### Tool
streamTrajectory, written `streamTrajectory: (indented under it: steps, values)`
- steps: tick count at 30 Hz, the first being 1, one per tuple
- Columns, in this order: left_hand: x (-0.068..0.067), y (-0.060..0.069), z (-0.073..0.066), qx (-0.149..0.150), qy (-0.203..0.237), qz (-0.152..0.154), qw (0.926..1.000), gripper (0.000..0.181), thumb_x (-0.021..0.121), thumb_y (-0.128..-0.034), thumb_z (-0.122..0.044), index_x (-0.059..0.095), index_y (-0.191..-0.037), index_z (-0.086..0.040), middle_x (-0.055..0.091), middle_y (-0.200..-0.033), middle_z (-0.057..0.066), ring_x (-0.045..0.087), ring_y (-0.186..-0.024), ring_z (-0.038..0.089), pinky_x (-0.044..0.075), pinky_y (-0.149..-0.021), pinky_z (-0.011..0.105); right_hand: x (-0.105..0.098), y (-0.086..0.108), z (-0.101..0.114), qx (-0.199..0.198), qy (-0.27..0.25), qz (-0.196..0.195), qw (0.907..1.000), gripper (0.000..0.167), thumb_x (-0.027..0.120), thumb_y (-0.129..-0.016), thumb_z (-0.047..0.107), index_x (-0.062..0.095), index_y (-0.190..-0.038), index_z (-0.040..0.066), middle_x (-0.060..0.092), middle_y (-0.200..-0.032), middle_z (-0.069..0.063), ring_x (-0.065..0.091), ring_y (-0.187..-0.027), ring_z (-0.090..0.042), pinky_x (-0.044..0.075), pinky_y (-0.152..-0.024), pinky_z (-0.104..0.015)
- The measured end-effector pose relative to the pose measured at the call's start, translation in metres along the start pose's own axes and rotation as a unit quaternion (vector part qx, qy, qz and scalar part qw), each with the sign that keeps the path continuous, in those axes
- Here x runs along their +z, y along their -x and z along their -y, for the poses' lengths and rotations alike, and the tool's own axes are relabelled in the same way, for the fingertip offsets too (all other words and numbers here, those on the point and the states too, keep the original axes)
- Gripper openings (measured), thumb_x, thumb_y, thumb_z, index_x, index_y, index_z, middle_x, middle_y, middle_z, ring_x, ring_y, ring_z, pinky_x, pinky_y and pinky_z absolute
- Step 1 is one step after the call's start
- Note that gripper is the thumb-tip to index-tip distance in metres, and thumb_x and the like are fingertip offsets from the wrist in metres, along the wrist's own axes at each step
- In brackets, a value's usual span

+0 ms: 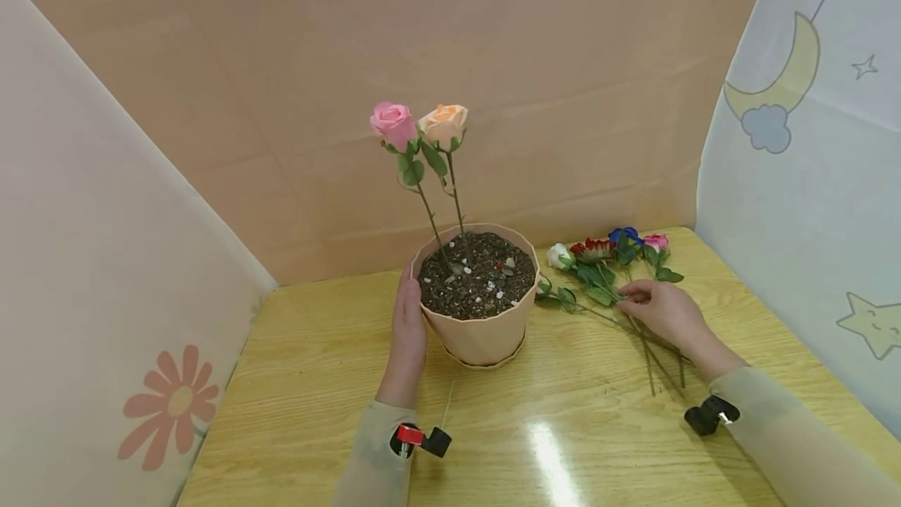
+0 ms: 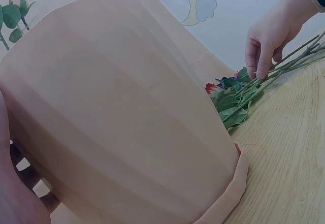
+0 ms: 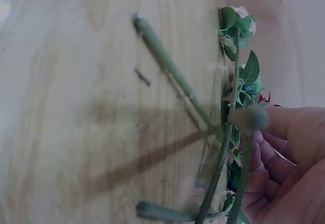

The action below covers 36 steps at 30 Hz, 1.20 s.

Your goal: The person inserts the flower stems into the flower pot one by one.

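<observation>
A peach-coloured pot [image 1: 486, 339] full of dark soil [image 1: 472, 288] stands on its saucer on the table. Upright in the soil are a pink rose [image 1: 394, 124] and a peach rose [image 1: 445, 127]. My left hand [image 1: 408, 327] rests against the pot's left side, its fingers laid along the wall. To the right of the pot, my right hand [image 1: 665, 311] pinches a green stem [image 3: 246, 176] among the lying flowers; which bloom it belongs to is unclear. Those blooms include a white rose [image 1: 561, 257], a red flower [image 1: 593, 250], a blue one [image 1: 625, 236] and a pink one [image 1: 656, 242].
The wooden table [image 1: 317, 382] carries everything. A plain tan backdrop [image 1: 281, 100] rises behind it, with printed white cloths [image 1: 795, 194] at both sides. Small pale stones [image 1: 510, 263] dot the soil. Several loose stems stick out towards the table's front.
</observation>
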State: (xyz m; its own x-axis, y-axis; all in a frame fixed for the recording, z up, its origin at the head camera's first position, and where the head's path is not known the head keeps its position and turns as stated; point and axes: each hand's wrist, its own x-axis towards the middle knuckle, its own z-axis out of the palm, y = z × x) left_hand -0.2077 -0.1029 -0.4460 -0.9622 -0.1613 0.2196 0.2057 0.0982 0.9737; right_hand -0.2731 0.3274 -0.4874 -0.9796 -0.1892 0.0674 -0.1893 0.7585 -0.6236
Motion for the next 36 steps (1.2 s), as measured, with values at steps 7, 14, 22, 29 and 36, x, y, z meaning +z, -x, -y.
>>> streamTrajectory:
  steps: [7,14,22,29,36]
  values:
    - [0.0,0.0,0.001,0.004,0.004,0.0,1.0,0.069,0.028,-0.1204,-0.055,0.022,-0.178,-0.019,0.019,-0.183,0.005,0.013,-0.168,0.03,0.012,-0.134,0.059,-0.007,0.002,0.009,0.0,-0.034,-0.005,0.9994,0.037,0.073,-0.11,0.027,0.075,-0.133,-0.001,0.078,-0.116,-0.018,0.073,-0.105,-0.041,0.058,-0.088,-0.06]
    - [0.0,0.0,0.003,0.006,0.0,0.003,1.0,0.068,0.028,-0.1208,-0.054,0.021,-0.178,-0.018,0.018,-0.183,0.005,0.012,-0.169,0.03,0.01,-0.134,0.06,-0.015,0.001,0.025,0.009,-0.066,-0.023,0.9975,0.039,0.073,-0.11,0.031,0.075,-0.135,0.0,0.078,-0.121,-0.019,0.073,-0.107,-0.039,0.061,-0.085,-0.051]
    - [0.0,0.0,0.002,0.005,-0.002,0.003,1.0,0.071,0.028,-0.1202,-0.056,0.019,-0.179,-0.017,0.018,-0.183,0.005,0.012,-0.169,0.029,0.01,-0.134,0.058,-0.027,0.002,0.05,-0.015,-0.098,-0.074,0.9923,0.039,0.075,-0.109,0.033,0.076,-0.134,0.003,0.078,-0.114,-0.016,0.072,-0.096,-0.027,0.056,-0.073,-0.028]
    - [0.0,0.001,0.003,-0.002,-0.002,0.004,1.0,0.073,0.027,-0.1193,-0.059,0.019,-0.179,-0.019,0.018,-0.183,0.004,0.012,-0.169,0.029,0.01,-0.134,0.059,-0.036,0.005,0.072,-0.021,-0.122,-0.108,0.9864,0.041,0.076,-0.108,0.038,0.078,-0.133,0.007,0.077,-0.118,-0.015,0.066,-0.09,-0.002,0.053,-0.074,-0.019]
    - [-0.001,0.001,0.002,-0.003,-0.011,0.006,0.9999,0.069,0.028,-0.119,-0.06,0.02,-0.179,-0.026,0.017,-0.183,-0.002,0.011,-0.168,0.026,0.011,-0.134,0.059,-0.046,0.005,0.096,-0.019,-0.162,-0.114,0.98,0.044,0.076,-0.106,0.045,0.078,-0.132,0.009,0.077,-0.121,-0.008,0.069,-0.099,-0.008,0.053,-0.079,-0.016]
